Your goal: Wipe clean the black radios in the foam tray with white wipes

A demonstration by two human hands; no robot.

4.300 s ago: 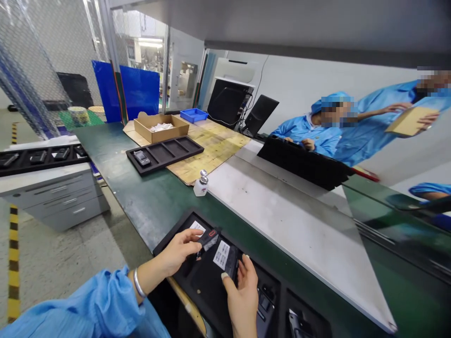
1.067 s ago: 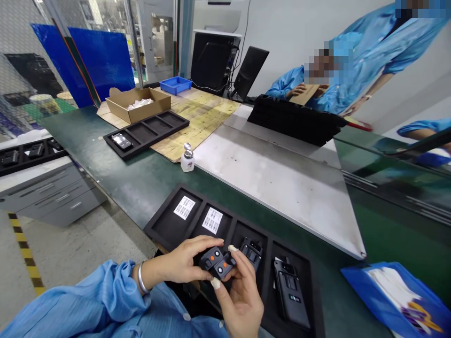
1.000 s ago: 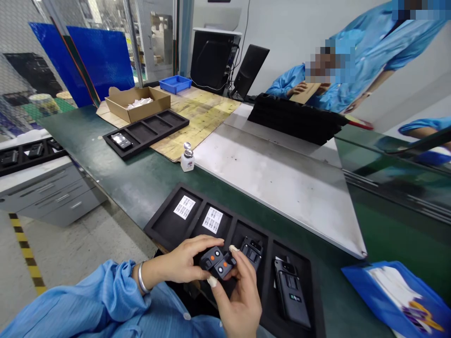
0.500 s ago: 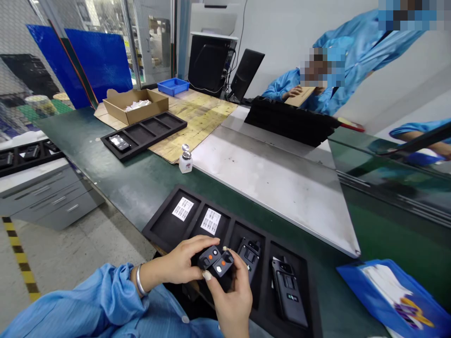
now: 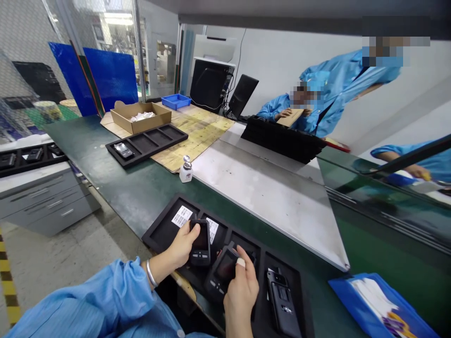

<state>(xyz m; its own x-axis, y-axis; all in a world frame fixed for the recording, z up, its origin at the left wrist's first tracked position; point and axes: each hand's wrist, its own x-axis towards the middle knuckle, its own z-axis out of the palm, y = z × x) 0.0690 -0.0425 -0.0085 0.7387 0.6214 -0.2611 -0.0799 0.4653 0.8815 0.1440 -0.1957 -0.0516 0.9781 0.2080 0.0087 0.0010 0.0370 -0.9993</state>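
Left grip (image 5: 182, 246) holds the left device (image 5: 200, 246) at its left edge, thumb on the front, screen facing up. Right grip (image 5: 242, 284) holds the right device (image 5: 221, 272) by its right edge, body tilted, screen also facing up. I see both devices near bottom center of the frame, just beside each other, over the black tray (image 5: 160, 230); I cannot tell whether either touches it. Two paper labels (image 5: 181, 216) lie in the left compartments, one partly covered by the left device. I locate a stored device (image 5: 284, 303) in the rightmost compartment. On the green table (image 5: 116, 188), a white bottle (image 5: 186, 172) stands between this tray and a far tray (image 5: 159, 137), left of center.
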